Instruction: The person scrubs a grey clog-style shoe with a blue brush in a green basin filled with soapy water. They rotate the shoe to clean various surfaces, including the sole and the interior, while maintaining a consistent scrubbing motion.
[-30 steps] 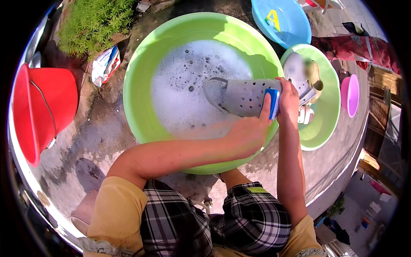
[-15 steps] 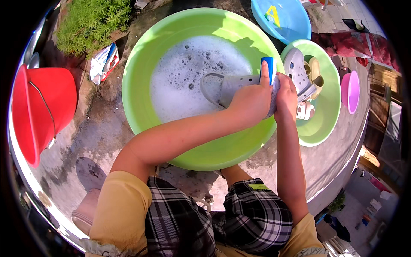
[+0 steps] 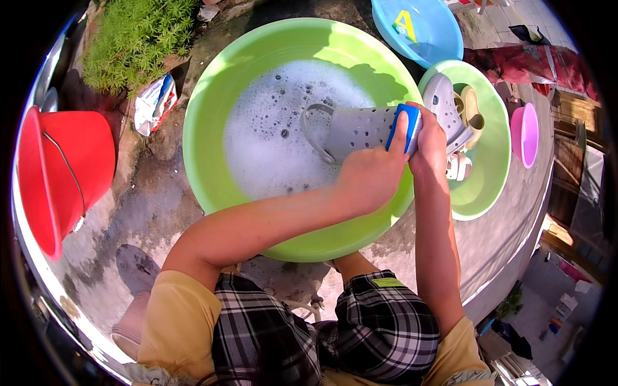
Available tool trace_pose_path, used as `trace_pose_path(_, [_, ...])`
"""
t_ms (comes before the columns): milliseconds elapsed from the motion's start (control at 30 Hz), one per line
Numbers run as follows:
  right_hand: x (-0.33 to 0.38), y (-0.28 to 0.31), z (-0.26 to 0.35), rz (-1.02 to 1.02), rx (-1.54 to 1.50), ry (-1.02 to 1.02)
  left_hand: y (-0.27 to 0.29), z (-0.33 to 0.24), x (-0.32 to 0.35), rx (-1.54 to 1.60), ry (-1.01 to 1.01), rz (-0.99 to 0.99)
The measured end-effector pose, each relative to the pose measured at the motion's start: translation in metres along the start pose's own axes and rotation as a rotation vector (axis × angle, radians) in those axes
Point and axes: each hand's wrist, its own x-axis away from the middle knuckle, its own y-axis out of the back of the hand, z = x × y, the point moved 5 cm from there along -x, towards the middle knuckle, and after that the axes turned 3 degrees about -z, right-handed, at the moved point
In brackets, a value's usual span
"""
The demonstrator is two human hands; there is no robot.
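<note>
A grey clog (image 3: 362,130) with holes in its upper is held above the big green basin (image 3: 309,249). Its heel strap points left, over foamy water (image 3: 277,122). My left hand (image 3: 374,174) reaches across and grips a blue scrub brush (image 3: 400,127), index finger stretched along its back, pressed to the clog near the toe. The brush's underside is mostly hidden. At the toe end, my right hand (image 3: 430,143) is closed around the clog and steadies it.
A pale green basin (image 3: 492,186) on the right holds another grey clog (image 3: 443,103), yellowish clogs (image 3: 473,116) and a small whitish shoe (image 3: 458,166). Behind it lies a blue basin (image 3: 428,48). A red bucket (image 3: 84,154), a plastic packet (image 3: 154,106) and a plant (image 3: 138,45) stand left.
The brush has moved toward me over the clog's toe, and my left hand with it. The clog has rolled so that more of its holed upper shows.
</note>
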Motion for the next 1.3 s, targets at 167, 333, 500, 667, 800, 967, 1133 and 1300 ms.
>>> trace_pose_path(167, [-0.002, -0.011, 0.005, 0.046, -0.012, -0.032, -0.021, 0.036, 0.039, -0.057, -0.098, -0.019])
trace_pose_path(333, [-0.003, -0.018, -0.004, 0.021, -0.028, -0.036, -0.011, 0.046, 0.032, -0.091, -0.197, -0.223])
trace_pose_path(500, [-0.010, -0.016, -0.001, -0.004, -0.060, -0.053, -0.031, 0.059, 0.061, -0.170, -0.229, -0.025])
trace_pose_path(667, [-0.015, -0.025, 0.008, -0.014, -0.035, -0.079, -0.015, 0.043, 0.034, -0.073, -0.267, -0.195])
trace_pose_path(800, [-0.024, -0.010, -0.008, -0.029, -0.055, -0.081, -0.034, 0.057, 0.064, -0.180, -0.271, 0.045])
trace_pose_path(967, [-0.024, -0.013, -0.008, -0.079, -0.136, -0.122, -0.021, 0.043, 0.037, -0.132, -0.289, -0.140])
trace_pose_path(1133, [-0.035, 0.002, -0.017, -0.104, -0.182, -0.146, -0.050, 0.074, 0.072, -0.234, -0.311, 0.111])
trace_pose_path(1300, [-0.028, -0.006, -0.004, -0.077, -0.074, -0.150, -0.023, 0.039, 0.029, -0.230, -0.421, -0.211])
